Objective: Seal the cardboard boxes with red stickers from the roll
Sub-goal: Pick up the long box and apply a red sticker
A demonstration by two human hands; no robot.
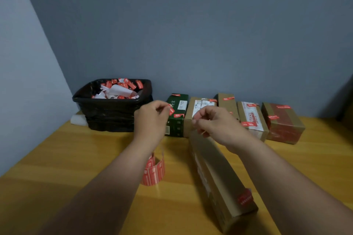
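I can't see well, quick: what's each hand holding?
Left hand: pinches a red sticker.
Right hand: fingers curled, pinching something; cannot tell what.

Long brown cardboard box [219,179] lying lengthwise on the wooden counter [76,158], red sticker [245,198] near its close end; red sticker strip [153,170] curling just left.

Single head cam, wide-angle, looking forward and down over the table [57,158] toward the back wall [191,34]; forearms close in the foreground.
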